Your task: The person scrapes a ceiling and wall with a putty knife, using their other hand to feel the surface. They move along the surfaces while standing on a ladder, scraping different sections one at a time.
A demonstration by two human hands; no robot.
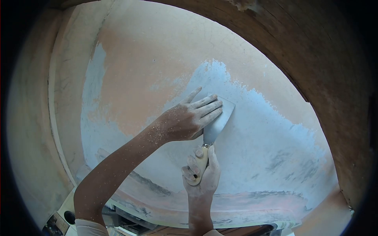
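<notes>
My right hand (202, 171) is wrapped around the cream handle of a scraper (220, 120), with its wide metal blade pointing up and lying against a curved surface (252, 157). Across the left part of the blade, my left hand (195, 116) lies flat with fingers stretched out, the fingertips touching the metal. White dust coats both hands, and crumbs speckle the left forearm. Around the blade the surface is pale blue. To the upper left, a tan patch (134, 78) shows with ragged blue edges. The blade's lower left part is hidden behind my left hand.
A thick brown curved edge (311, 51) arches over the top and right side. At left, a pale vertical seam (53, 114) borders the panel. Dark streaks (279, 161) and a pinkish band (260, 202) mark the lower right. Cluttered objects show at the bottom left.
</notes>
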